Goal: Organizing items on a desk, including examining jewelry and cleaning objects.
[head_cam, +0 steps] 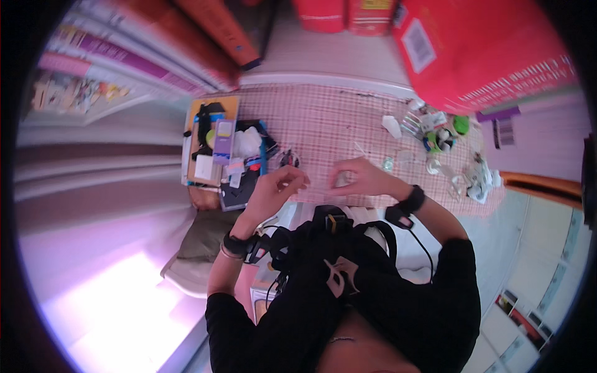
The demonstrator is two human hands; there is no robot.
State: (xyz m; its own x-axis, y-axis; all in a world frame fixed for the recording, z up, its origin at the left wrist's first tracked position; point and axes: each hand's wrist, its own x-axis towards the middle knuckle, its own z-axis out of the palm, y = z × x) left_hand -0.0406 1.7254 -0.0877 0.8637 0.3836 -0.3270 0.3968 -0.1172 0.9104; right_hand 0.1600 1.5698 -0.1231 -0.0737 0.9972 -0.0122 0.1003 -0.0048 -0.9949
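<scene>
My left hand [278, 189] is raised over the front edge of a table with a red-and-white checked cloth [322, 121]. Its fingers curl towards the thumb; whether something thin lies between them cannot be told. My right hand [361, 178] faces it, a short gap apart, thumb and fingers bent into a ring; a small pale or clear item [344, 178] shows within the ring, and whether it is held is unclear. Just behind my left hand sits a small dark object in clear wrapping [289, 158]. A small pale-green item [387, 163] lies behind my right hand.
Left on the table are a purple box [224, 135], a white tissue-like bundle [247, 142] and stacked items. At right stand a green container [438, 141], a green lump [461, 125] and crumpled clear plastic [480, 179]. Books and a large red dictionary [485, 56] overhang the back.
</scene>
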